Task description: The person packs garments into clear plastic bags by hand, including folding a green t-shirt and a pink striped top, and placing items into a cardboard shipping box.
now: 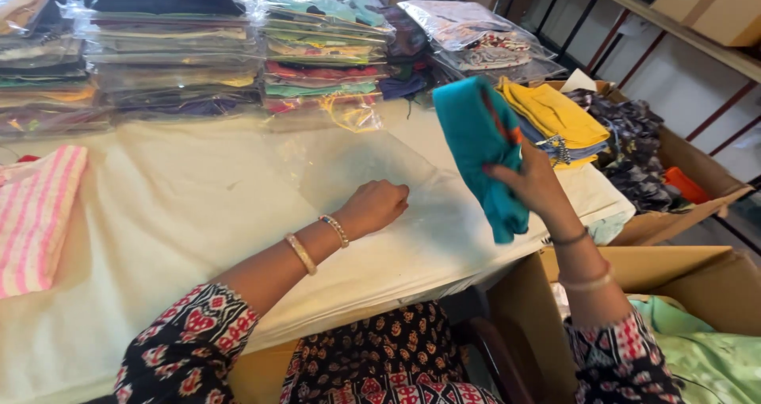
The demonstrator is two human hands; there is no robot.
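Nearest to us, our patterned sleeves frame the view, and our left hand [379,204] rests on the table [182,214] with its fingers curled, pinching the edge of a clear plastic bag [357,162] that lies flat on the pale cloth. Our right hand [533,183] is raised to the right of it, gripping a folded teal garment [479,146] that hangs above the table's edge. Just beyond this hand lies a yellow folded garment [555,114]. Below our right hand stands an open cardboard box [697,273] holding green fabric [713,356]. Far beyond our left hand, stacks of bagged clothes [238,47] line the table. A pink striped cloth [36,214] lies well to its left.
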